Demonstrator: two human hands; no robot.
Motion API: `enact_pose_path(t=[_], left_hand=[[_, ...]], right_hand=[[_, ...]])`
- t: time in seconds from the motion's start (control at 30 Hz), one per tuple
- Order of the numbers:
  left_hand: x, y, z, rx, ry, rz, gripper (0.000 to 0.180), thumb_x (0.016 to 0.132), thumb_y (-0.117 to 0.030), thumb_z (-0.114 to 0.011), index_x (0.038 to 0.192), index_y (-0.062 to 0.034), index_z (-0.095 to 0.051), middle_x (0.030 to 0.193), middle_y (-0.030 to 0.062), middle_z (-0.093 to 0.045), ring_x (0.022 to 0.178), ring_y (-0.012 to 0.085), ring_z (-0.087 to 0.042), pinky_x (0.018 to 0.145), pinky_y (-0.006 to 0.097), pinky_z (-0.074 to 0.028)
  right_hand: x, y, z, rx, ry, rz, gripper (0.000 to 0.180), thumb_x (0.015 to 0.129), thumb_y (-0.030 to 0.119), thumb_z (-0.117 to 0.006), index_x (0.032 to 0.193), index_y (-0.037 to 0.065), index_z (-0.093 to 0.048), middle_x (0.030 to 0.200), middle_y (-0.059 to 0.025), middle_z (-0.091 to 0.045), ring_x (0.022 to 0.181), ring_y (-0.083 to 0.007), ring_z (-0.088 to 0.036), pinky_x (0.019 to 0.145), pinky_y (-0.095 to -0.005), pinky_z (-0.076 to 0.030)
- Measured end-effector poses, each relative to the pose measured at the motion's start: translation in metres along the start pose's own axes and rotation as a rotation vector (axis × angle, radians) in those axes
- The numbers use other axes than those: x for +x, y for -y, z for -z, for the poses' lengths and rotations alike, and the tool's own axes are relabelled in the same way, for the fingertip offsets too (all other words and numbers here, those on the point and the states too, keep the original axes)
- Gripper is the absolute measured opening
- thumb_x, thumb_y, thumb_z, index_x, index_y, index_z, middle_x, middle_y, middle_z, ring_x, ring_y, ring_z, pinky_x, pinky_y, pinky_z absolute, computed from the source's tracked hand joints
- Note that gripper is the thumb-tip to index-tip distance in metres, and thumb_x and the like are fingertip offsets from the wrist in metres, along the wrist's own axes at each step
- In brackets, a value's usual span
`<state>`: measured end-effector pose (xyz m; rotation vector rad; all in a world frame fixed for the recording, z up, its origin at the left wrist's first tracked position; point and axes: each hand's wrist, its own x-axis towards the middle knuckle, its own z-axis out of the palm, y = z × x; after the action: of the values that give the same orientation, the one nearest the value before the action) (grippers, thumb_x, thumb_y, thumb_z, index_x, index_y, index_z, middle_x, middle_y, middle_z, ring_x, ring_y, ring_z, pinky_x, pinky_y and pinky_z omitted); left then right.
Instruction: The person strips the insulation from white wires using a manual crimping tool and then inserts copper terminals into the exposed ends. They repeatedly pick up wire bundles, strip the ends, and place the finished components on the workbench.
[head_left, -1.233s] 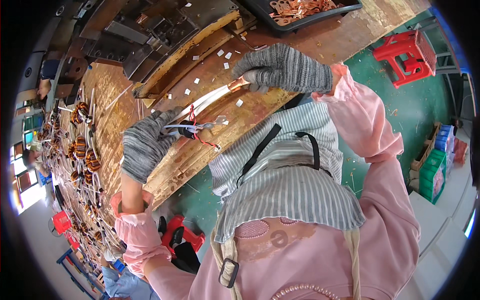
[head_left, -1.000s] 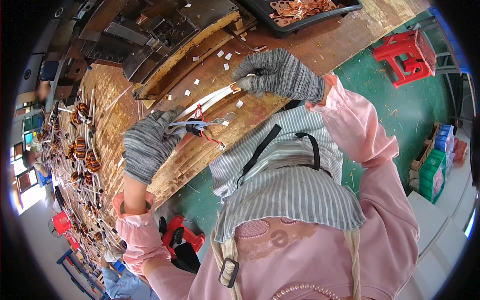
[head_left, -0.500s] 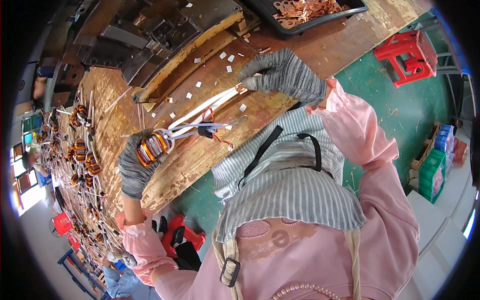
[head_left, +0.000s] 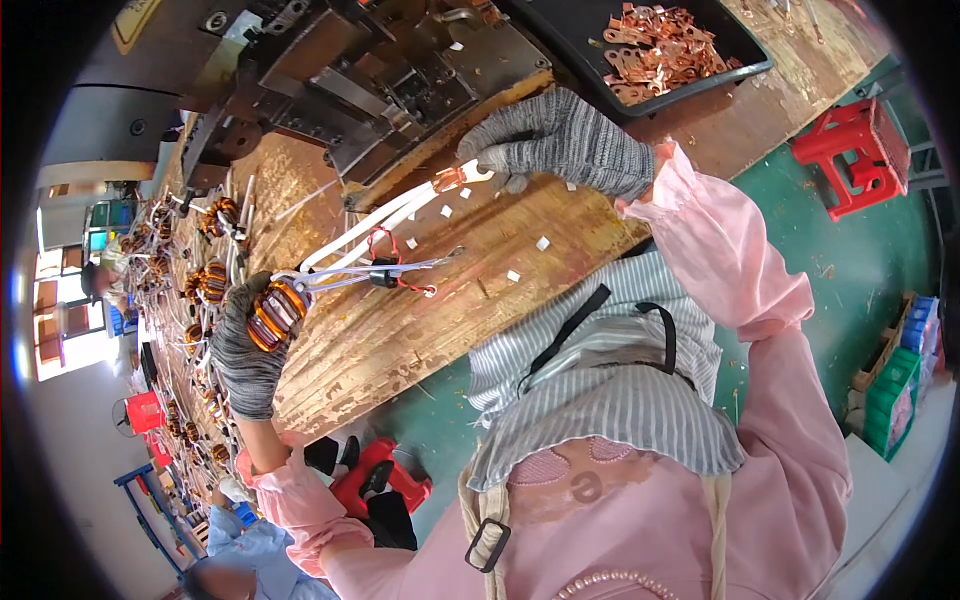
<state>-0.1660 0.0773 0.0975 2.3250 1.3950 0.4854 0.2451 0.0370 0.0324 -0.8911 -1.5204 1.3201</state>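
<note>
My left hand [head_left: 243, 352], in a grey knitted glove, is wrapped round a ring-shaped coil [head_left: 277, 314] with copper and dark windings. Two thick white leads [head_left: 368, 226] run from the coil toward the right. At their far end sits a copper terminal lug [head_left: 450, 179], pinched by the gloved fingers of my right hand [head_left: 575, 145]. Thinner bluish wires also leave the coil, with a small black part [head_left: 383, 272] and a twisted red wire among them. The lug is held just in front of a dark metal press [head_left: 385, 100], apart from its tooling.
Beyond my right hand stands a black tray [head_left: 690, 98] of copper lugs. Several similar coils [head_left: 212, 282] with white leads crowd the left of the worn wooden table [head_left: 400, 335]. White scraps lie about. A red stool [head_left: 855, 155] is at the right; another person [head_left: 250, 560] sits lower left.
The view has shifted, bringing more of the press and tray into sight. My hands have moved the coil and leads nearer the press. A copper lug now shows plainly at the lead ends.
</note>
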Motion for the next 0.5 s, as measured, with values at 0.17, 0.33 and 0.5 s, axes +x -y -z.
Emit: enact_pose_path(t=[0.17,0.33,0.5], left_hand=[[0.011,-0.024,0.009,0.171,0.002,-0.138,0.058,0.063,-0.006,-0.075,0.115,-0.0043,-0.048,0.110,0.0073,-0.055,0.101,0.0190,-0.053,0.087,0.030,-0.043],[0.021,-0.023,0.016,0.230,-0.017,-0.128,0.057,0.062,-0.007,-0.076,0.113,-0.0047,-0.050,0.107,0.0076,-0.057,0.096,0.0181,-0.055,0.086,0.030,-0.044],[0.036,-0.029,0.021,0.192,-0.012,-0.079,0.054,0.062,-0.011,-0.077,0.109,-0.0046,-0.052,0.101,0.0074,-0.059,0.092,0.0177,-0.058,0.082,0.029,-0.046]], right_hand=[[0.024,-0.005,0.003,-0.047,-0.057,0.134,0.022,0.082,0.015,-0.061,0.101,0.006,-0.063,0.084,-0.0044,-0.065,0.069,-0.0094,-0.059,0.065,-0.0228,-0.050],[0.045,0.000,0.008,-0.039,-0.049,0.101,0.018,0.083,0.011,-0.059,0.098,0.002,-0.061,0.077,-0.0052,-0.063,0.063,-0.0103,-0.059,0.058,-0.0234,-0.051],[0.052,0.009,0.013,-0.034,-0.127,0.134,0.016,0.083,0.009,-0.058,0.096,0.001,-0.060,0.079,-0.0049,-0.063,0.063,-0.0094,-0.059,0.059,-0.0221,-0.050]])
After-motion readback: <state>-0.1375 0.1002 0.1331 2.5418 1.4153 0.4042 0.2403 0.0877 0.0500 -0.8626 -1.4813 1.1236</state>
